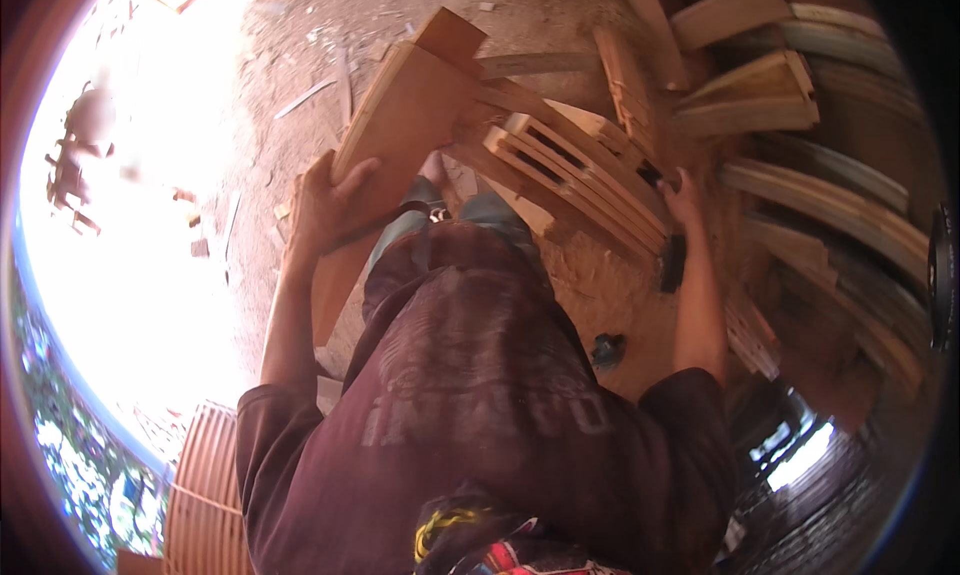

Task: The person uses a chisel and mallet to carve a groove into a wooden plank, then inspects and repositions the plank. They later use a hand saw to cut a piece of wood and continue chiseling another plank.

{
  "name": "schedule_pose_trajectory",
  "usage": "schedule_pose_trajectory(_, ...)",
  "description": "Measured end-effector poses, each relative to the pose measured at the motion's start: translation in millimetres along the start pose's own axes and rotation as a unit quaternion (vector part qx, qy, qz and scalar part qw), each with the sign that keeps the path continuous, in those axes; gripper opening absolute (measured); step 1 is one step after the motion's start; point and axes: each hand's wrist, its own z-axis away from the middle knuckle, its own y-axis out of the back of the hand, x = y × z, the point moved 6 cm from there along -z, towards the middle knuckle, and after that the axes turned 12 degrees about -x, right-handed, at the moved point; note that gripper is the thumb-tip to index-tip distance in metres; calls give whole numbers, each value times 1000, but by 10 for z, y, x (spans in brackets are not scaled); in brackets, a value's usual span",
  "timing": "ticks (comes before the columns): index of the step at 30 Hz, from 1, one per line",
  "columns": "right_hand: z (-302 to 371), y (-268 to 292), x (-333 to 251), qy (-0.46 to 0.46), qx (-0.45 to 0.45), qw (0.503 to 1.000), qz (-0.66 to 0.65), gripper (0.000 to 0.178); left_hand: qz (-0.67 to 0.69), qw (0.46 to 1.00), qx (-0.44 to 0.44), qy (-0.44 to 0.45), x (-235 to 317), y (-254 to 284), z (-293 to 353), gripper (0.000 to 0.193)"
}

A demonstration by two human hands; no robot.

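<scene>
My left hand (335,207) is closed on the edge of a long brown wooden panel (412,110), its thumb lying across the face. The panel stands slanted in front of my legs. To the right, my right hand (686,199) is closed beside a slatted wooden piece (575,180) with long slots. Something dark shows at its fingertips, and a black block-shaped object (673,265) sits just below the hand. Blur hides whether these are one tool and how it is gripped.
Curved and straight timber pieces (830,200) are heaped along the right. A small black object (607,351) lies on the dirt floor (300,45) near my right side. Ribbed wooden slats (205,485) stand at lower left. Strong glare washes out the left.
</scene>
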Motion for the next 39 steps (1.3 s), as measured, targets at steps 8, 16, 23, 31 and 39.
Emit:
schedule_pose_trajectory(8, 902, 650, 96, -8, 188, 973, -132, 54, 49, 994, -42, -88, 393, -124, -978, 68)
schedule_pose_trajectory(16, 1653, 913, 1406, -179, 229, 942, -166, 48, -19, 993, -74, -86, 625, -345, -1719, 91)
schedule_pose_trajectory(23, 445, 373, 2165, -82, -43, 980, -175, 36, -107, 993, -40, -9, 876, -372, -1619, 73)
schedule_pose_trajectory(31, -225, 25, 2493, -137, -120, 983, 10, 67, -176, 974, 143, -1, 1256, -485, -1139, 80)
schedule_pose_trajectory(39, -250, -38, 2555, -68, -120, 986, 96, 62, -142, 986, 88, -9, 1395, -512, -1220, 74)
